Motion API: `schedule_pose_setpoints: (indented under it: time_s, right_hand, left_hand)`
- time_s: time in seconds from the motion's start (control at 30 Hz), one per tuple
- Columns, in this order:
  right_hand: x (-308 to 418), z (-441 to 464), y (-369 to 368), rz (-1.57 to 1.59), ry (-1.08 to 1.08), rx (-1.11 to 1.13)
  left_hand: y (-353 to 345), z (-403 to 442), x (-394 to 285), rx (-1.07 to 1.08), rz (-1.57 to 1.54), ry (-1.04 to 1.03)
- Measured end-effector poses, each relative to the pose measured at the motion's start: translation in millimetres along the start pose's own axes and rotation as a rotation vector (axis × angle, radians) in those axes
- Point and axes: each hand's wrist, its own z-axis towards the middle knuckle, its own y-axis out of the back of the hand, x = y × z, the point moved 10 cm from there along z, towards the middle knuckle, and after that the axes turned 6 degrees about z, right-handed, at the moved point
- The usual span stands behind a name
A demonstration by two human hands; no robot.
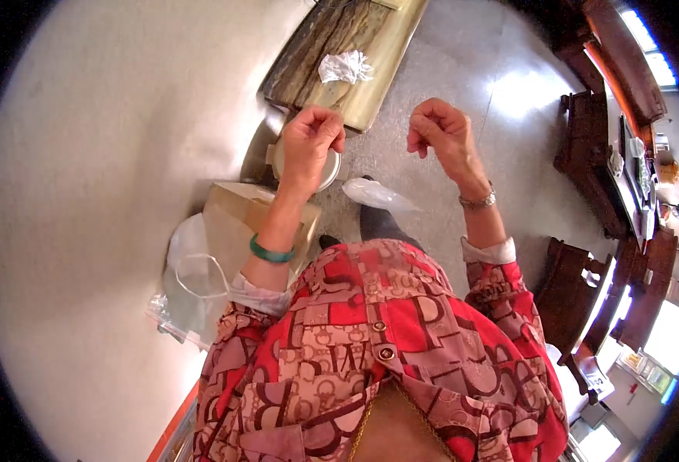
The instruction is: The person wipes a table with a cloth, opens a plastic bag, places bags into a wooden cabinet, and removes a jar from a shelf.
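My left hand (311, 148) is raised in front of me with its fingers curled in and closed. Level with it and a little apart, my right hand (443, 140) is also closed, thumb against the fingers. Whatever they hold, if anything, is too small or hidden to make out. Below and between them a clear plastic bag (379, 195) shows near my foot; whether it lies on the floor or the shoe I cannot tell. Beyond the left hand, a crumpled white plastic bag (345, 67) rests on a wooden bench (318, 46).
Under my left hand stands a round pale bucket (329, 171). A cardboard box (235, 202) and a white bag with a handle (189, 258) sit against the wall on the left. Dark wooden furniture (586, 142) lines the right side of the grey floor (501, 146).
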Motion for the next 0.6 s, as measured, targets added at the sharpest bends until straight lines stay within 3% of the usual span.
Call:
schedule_pose_setpoints:
  time_s: [0.2,0.33,0.5,0.57,0.6]
  right_hand:
    - [-40,-10,16,0.14,-0.081,-0.035]
    - [-113,-16,38,0.038,-0.274,-0.174]
    - [-309,-50,49,0.151,-0.756,-0.17]
    - [-401,-82,48,0.594,-1.079,-0.219]
    - [-434,-84,57,0.183,-1.052,-0.119]
  left_hand:
    - [34,-11,-2,-0.136,0.004,-0.089]
    - [58,-39,42,-0.236,0.047,0.084]
    - [63,-125,163,-0.171,0.333,0.464]
    - [68,-167,215,-0.124,0.502,0.605]
    - [71,-188,239,-0.109,0.582,0.668]
